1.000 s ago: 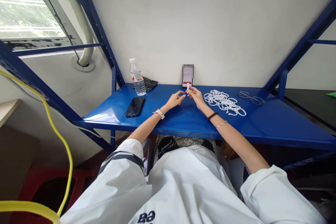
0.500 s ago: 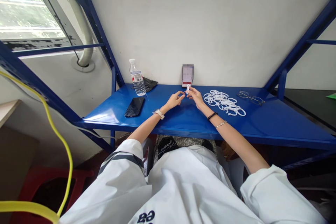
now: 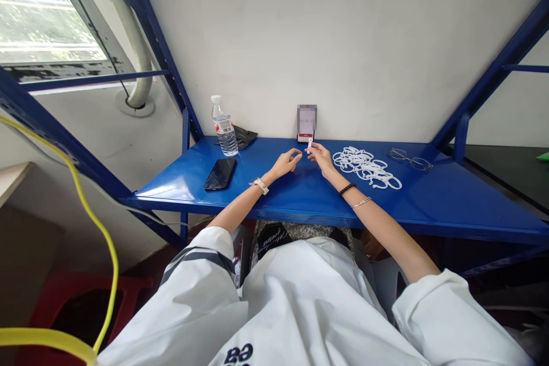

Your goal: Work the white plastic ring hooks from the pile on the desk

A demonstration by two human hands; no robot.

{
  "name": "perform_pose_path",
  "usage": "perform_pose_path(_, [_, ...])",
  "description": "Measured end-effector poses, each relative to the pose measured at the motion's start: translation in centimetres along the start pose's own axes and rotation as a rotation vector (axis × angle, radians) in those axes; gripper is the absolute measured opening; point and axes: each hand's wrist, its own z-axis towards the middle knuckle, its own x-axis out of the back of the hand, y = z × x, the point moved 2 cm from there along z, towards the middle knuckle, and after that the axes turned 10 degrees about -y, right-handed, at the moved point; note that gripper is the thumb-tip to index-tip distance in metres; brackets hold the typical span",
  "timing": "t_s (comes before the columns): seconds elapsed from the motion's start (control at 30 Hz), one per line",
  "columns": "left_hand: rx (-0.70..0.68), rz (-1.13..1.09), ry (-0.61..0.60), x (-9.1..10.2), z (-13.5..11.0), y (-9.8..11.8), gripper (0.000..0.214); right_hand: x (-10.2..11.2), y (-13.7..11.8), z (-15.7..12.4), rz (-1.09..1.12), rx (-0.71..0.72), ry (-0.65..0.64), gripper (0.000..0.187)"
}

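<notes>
Pinched in the fingertips of my right hand [image 3: 319, 156] is a small white strip-like piece [image 3: 309, 144], held upright; its exact kind is too small to make out. My left hand [image 3: 286, 163] rests just to its left, fingers loosely bent, thumb apart and nothing in them. A narrow gap separates the two hands. To the right of my right hand lies a tangled pile of thin white loops [image 3: 364, 167], with small thicker ends. Just behind the white piece, a phone with a lit screen [image 3: 307, 121] leans against the wall.
The blue table [image 3: 274, 200] carries a water bottle [image 3: 225, 128], a black pouch [image 3: 245, 138] and a dark phone [image 3: 220, 174] on the left. Eyeglasses [image 3: 410, 159] lie right of the loops. Blue frame posts rise at both sides. A yellow cable [image 3: 100, 223] hangs at the left.
The white piece in my right hand has shifted slightly to the right and shows more of its length. My left hand has hardly moved.
</notes>
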Motion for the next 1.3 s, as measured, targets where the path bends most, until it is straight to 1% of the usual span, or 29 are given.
perform_pose_path(0.47, [0.014, 0.006, -0.003, 0.05, -0.07, 0.28, 0.041, 0.38, 0.19, 0.14, -0.049, 0.004, 0.028, 0.041])
perform_pose_path(0.77, [0.008, 0.013, -0.005, 0.1, -0.16, 0.41, 0.04, 0.34, 0.38, 0.25, -0.073, 0.022, -0.01, 0.047])
perform_pose_path(1.03, [-0.011, 0.001, -0.004, 0.1, -0.15, 0.35, 0.044, 0.21, 0.19, 0.06, -0.064, 0.017, -0.021, 0.046])
perform_pose_path(1.3, [-0.02, 0.009, -0.004, 0.08, -0.1, 0.15, 0.043, -0.04, 0.28, -0.09, -0.146, 0.063, -0.07, 0.046])
